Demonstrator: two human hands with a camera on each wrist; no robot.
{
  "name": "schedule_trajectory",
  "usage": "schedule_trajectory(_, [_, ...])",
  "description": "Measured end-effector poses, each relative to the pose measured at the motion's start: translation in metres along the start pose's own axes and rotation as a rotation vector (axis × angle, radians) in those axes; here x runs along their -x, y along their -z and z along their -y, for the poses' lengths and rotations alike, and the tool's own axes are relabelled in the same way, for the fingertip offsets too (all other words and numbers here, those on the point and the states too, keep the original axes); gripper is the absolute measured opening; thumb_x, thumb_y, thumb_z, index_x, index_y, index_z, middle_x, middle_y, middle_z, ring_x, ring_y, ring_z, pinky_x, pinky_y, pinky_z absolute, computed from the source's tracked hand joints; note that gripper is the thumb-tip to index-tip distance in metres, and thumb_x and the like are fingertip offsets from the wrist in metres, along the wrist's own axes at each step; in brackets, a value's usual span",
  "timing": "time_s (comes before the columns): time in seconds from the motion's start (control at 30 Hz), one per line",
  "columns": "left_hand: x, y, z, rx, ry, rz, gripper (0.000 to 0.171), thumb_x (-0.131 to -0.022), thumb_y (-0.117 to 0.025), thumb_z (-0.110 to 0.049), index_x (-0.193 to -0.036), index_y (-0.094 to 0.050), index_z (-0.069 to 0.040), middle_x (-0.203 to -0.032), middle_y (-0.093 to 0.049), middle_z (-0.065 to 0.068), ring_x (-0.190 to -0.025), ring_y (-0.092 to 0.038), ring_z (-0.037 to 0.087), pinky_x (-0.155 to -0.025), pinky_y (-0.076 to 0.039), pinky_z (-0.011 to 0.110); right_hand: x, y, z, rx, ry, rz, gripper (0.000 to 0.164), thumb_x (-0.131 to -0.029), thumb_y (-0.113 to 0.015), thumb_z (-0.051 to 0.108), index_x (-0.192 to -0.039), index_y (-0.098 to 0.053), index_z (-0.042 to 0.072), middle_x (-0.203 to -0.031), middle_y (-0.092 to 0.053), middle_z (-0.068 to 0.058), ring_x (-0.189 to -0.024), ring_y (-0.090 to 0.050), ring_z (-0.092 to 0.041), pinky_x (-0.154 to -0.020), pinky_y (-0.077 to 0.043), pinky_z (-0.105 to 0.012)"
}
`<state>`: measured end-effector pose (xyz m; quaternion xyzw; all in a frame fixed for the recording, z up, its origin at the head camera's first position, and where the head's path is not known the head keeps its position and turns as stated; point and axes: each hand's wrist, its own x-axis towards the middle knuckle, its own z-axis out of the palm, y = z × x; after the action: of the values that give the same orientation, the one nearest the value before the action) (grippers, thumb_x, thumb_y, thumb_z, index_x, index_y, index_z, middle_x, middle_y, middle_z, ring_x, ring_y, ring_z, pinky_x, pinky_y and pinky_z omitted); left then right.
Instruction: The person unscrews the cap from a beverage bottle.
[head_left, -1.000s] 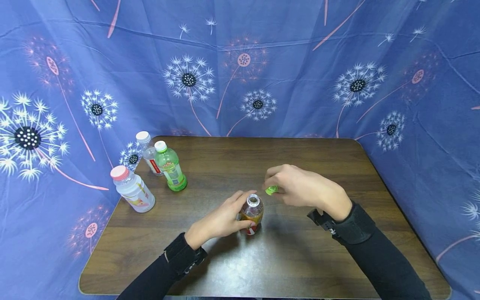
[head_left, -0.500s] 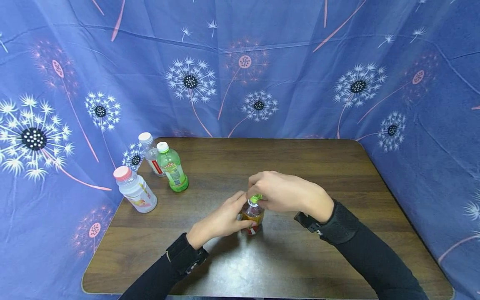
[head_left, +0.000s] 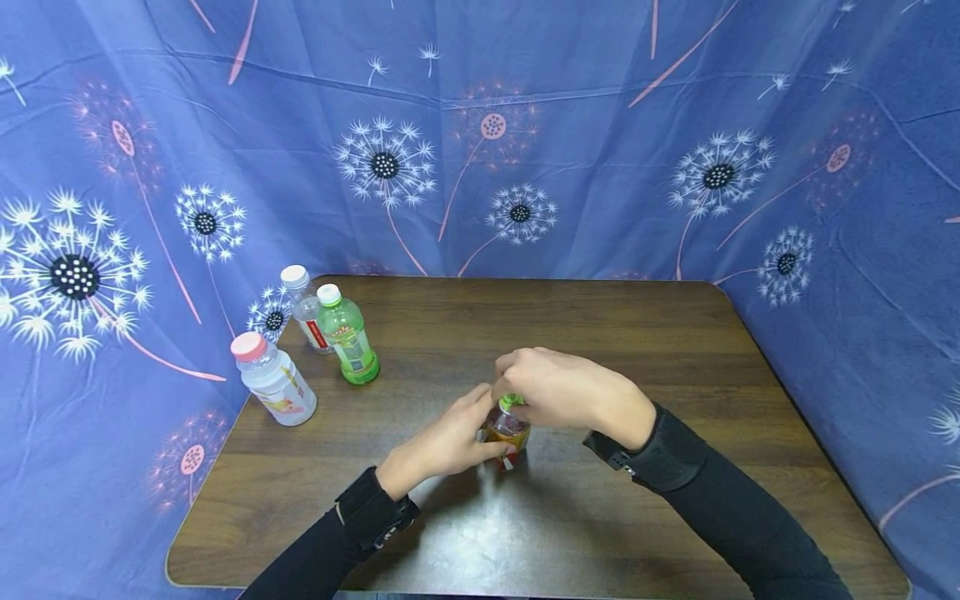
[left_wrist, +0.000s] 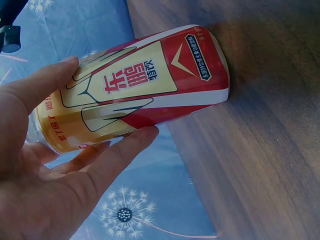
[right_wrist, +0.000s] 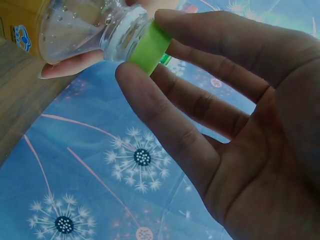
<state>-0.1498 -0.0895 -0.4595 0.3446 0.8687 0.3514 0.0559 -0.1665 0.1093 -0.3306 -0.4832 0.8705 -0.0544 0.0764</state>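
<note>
A clear plastic drink bottle [head_left: 507,425] with a gold, red and white label [left_wrist: 140,80] stands upright on the wooden table. My left hand [head_left: 442,443] grips it around the upper label, thumb on one side and fingers on the other. Over the bottle's mouth, my right hand [head_left: 566,387] pinches a light green cap [right_wrist: 150,47] between thumb and fingertips. The cap sits on the neck, with a white ring [right_wrist: 125,25] below it. Droplets cling inside the clear shoulder in the right wrist view.
Several capped bottles stand at the table's left: a white one with a pink cap [head_left: 273,379], a green one [head_left: 348,340] and a clear one with a white cap [head_left: 306,308]. Blue dandelion-print cloth [head_left: 600,167] hangs around the table [head_left: 637,317].
My right hand has moved left with the green cap, from beside the bottle onto its open mouth. The left hand keeps its grip on the bottle.
</note>
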Motion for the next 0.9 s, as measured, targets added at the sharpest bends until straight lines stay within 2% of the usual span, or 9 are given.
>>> schedule_trajectory(0.1, [0.0,0.0,-0.001,-0.007,0.006,-0.001,0.072,-0.092,-0.083,-0.026,-0.152,-0.044,-0.018,-0.128,-0.059,0.006,-0.114,-0.064,0.018,-0.096,-0.059,0.034,0.0,-0.002,0.0,0.008,-0.033,-0.011,0.007,-0.093,-0.078,0.015,-0.1,-0.081,0.017,-0.086,-0.06,0.006,-0.073,-0.06,-0.006,-0.065,-0.052,-0.022])
schedule_trajectory(0.27, [-0.001,0.0,0.0,-0.008,0.012,-0.002,0.082,-0.092,-0.083,-0.027,-0.159,-0.037,-0.015,-0.136,-0.059,0.01,-0.121,-0.063,0.02,-0.1,-0.058,0.036,-0.003,-0.006,-0.001,0.035,-0.089,-0.061,0.009,-0.095,-0.079,0.026,-0.095,-0.081,0.016,-0.08,-0.066,0.007,-0.066,-0.061,-0.003,-0.061,-0.051,-0.02])
schedule_trajectory(0.43, [-0.003,0.0,0.001,-0.007,-0.001,-0.01,0.083,-0.091,-0.083,-0.025,-0.16,-0.038,-0.012,-0.138,-0.059,0.01,-0.123,-0.063,0.02,-0.102,-0.057,0.036,-0.006,-0.009,-0.003,0.042,-0.124,-0.101,0.025,-0.096,-0.078,0.033,-0.077,-0.073,0.018,-0.064,-0.059,0.011,-0.052,-0.046,0.0,-0.051,-0.041,-0.019])
schedule_trajectory(0.5, [-0.003,0.0,0.001,-0.017,-0.005,-0.006,0.081,-0.092,-0.083,-0.026,-0.159,-0.04,-0.013,-0.138,-0.059,0.01,-0.124,-0.062,0.02,-0.102,-0.057,0.036,-0.007,-0.01,-0.004,0.043,-0.136,-0.099,0.032,-0.097,-0.076,0.035,-0.071,-0.067,0.019,-0.061,-0.052,0.012,-0.051,-0.04,-0.001,-0.049,-0.036,-0.019])
schedule_trajectory(0.57, [-0.003,0.0,0.001,-0.037,-0.013,-0.004,0.076,-0.092,-0.083,-0.027,-0.156,-0.044,-0.014,-0.136,-0.059,0.009,-0.123,-0.061,0.019,-0.101,-0.057,0.035,-0.008,-0.009,-0.005,0.048,-0.137,-0.101,0.035,-0.097,-0.075,0.038,-0.07,-0.064,0.02,-0.062,-0.05,0.012,-0.052,-0.039,-0.002,-0.05,-0.035,-0.02])
schedule_trajectory(0.7, [-0.003,0.0,0.001,-0.04,-0.027,0.004,0.066,-0.092,-0.083,-0.026,-0.148,-0.051,-0.012,-0.134,-0.058,0.009,-0.122,-0.061,0.02,-0.1,-0.058,0.034,-0.005,-0.003,-0.008,0.036,-0.088,-0.086,0.025,-0.096,-0.075,0.043,-0.085,-0.07,0.02,-0.079,-0.059,0.009,-0.065,-0.051,-0.004,-0.059,-0.045,-0.025])
schedule_trajectory(0.77, [-0.003,0.001,0.001,-0.027,-0.029,0.005,0.062,-0.092,-0.083,-0.025,-0.145,-0.053,-0.01,-0.133,-0.058,0.008,-0.12,-0.062,0.019,-0.1,-0.058,0.033,-0.001,0.0,-0.009,0.001,-0.038,-0.069,0.014,-0.095,-0.078,0.034,-0.098,-0.075,0.021,-0.092,-0.064,0.007,-0.078,-0.059,-0.005,-0.069,-0.052,-0.027])
schedule_trajectory(0.8, [-0.003,0.001,0.001,-0.017,-0.026,0.008,0.066,-0.092,-0.083,-0.025,-0.148,-0.051,-0.01,-0.134,-0.058,0.008,-0.121,-0.062,0.019,-0.1,-0.057,0.032,0.001,0.002,-0.01,-0.021,-0.016,-0.054,0.013,-0.094,-0.079,0.029,-0.105,-0.076,0.022,-0.1,-0.066,0.006,-0.085,-0.062,-0.006,-0.074,-0.055,-0.028])
schedule_trajectory(0.9, [-0.002,0.001,0.001,0.007,-0.031,0.008,0.069,-0.092,-0.083,-0.024,-0.15,-0.048,-0.01,-0.134,-0.058,0.008,-0.121,-0.062,0.018,-0.101,-0.057,0.031,0.004,0.003,-0.011,-0.08,0.058,-0.017,0.024,-0.091,-0.08,0.009,-0.109,-0.078,0.024,-0.112,-0.067,0.007,-0.1,-0.066,-0.008,-0.086,-0.058,-0.028])
